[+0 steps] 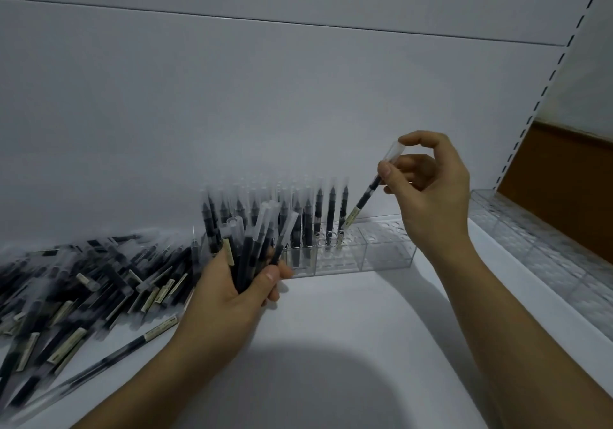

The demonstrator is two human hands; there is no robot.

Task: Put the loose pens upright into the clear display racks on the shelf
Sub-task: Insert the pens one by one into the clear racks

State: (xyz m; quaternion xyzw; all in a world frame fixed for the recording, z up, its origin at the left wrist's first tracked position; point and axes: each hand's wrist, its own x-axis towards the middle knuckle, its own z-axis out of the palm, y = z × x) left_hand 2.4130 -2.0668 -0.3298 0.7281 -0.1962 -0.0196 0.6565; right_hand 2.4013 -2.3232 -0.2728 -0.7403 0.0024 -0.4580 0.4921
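Note:
A clear display rack (381,249) stands on the white shelf against the back wall, its left part filled with upright black pens (298,216). My right hand (431,189) pinches one black pen (363,199) near its clear cap, tilted, with its lower end in a rack hole just right of the standing pens. My left hand (229,289) grips a bundle of several pens (255,243), caps up, in front of the rack's left part. A heap of loose pens (73,296) lies on the shelf to the left.
A second clear rack (530,239), with no pens in it, runs along the right side of the shelf by a slotted upright (544,93). The white shelf surface (331,345) spreads out in front of the rack. A brown panel shows at the far right.

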